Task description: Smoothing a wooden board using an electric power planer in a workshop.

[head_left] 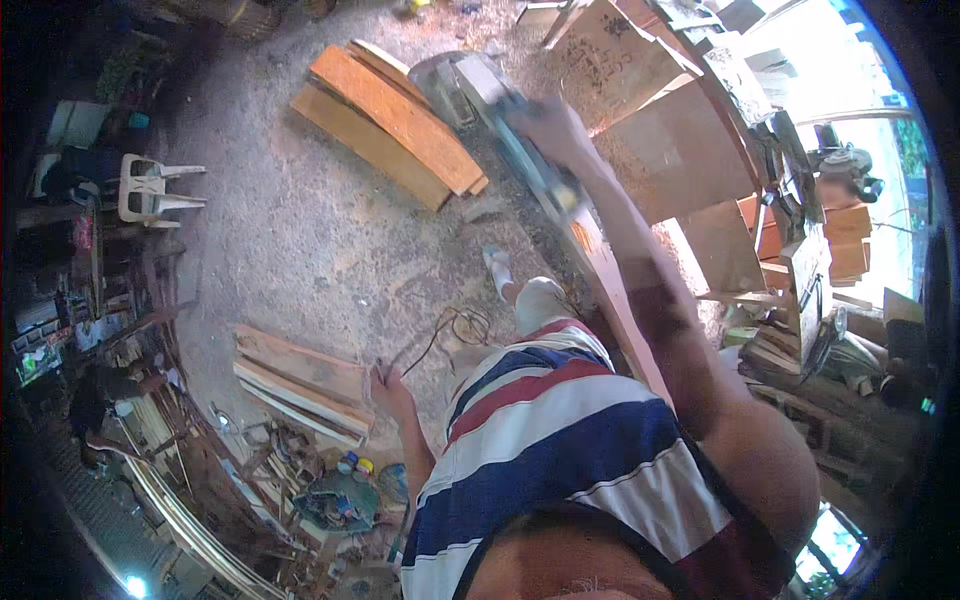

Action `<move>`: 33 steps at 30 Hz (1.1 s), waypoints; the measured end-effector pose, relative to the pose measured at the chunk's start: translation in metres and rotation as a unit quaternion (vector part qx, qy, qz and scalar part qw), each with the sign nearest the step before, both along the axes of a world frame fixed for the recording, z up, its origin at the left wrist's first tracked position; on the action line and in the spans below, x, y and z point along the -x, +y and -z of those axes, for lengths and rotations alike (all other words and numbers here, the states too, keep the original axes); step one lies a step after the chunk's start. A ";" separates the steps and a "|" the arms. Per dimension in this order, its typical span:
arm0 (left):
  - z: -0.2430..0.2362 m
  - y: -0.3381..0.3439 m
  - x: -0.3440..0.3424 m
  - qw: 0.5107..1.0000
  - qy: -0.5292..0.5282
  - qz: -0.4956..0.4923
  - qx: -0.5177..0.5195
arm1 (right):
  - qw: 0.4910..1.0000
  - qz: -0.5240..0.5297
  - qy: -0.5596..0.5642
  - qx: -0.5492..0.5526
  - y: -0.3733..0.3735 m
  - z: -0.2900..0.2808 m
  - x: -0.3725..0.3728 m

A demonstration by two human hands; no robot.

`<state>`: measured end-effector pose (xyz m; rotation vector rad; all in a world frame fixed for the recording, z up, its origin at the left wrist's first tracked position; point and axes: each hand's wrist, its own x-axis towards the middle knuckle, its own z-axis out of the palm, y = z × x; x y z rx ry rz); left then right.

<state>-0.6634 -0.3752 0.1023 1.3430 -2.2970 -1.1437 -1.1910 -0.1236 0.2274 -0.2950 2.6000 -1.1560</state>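
The planer (pixel 530 165) sits on a long plank (pixel 610 290) at one o'clock, the right hand (pixel 550 125) clamped on its top. The left hand (pixel 388 385) hangs at seven o'clock, its grip unclear. Best keep the sole flat and pressure even. The blade is hidden; the cord (pixel 450 330) is hard to trace.
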 end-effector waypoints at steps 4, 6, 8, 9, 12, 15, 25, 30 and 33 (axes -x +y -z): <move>0.030 0.005 -0.036 0.998 -0.011 0.029 0.060 | 0.995 0.098 -0.017 -0.030 0.123 -0.020 -0.178; 0.039 0.010 -0.040 0.996 0.040 0.059 0.046 | 0.985 0.155 -0.071 -0.033 0.172 -0.035 -0.264; 0.043 0.020 -0.033 0.980 0.070 0.184 -0.002 | 0.975 0.197 -0.088 -0.044 0.212 -0.052 -0.345; 0.042 0.026 -0.027 0.969 0.072 0.236 0.017 | 0.972 0.212 -0.091 -0.030 0.229 -0.060 -0.379; 0.027 0.050 -0.015 0.939 0.056 0.340 0.001 | 0.957 0.270 -0.102 -0.007 0.264 -0.074 -0.485; 0.006 0.076 -0.029 0.910 0.027 0.414 0.013 | 0.941 0.318 -0.117 -0.003 0.285 -0.073 -0.560; 0.004 0.107 -0.138 0.829 -0.151 0.526 0.110 | 0.933 0.314 -0.145 -0.096 0.308 -0.050 -0.714; 0.015 0.112 -0.203 0.764 -0.228 0.592 0.116 | 0.941 0.292 -0.161 -0.063 0.315 -0.030 -0.767; 0.029 0.132 -0.255 0.704 -0.258 0.646 0.143 | 0.948 0.271 -0.166 -0.031 0.328 -0.024 -0.806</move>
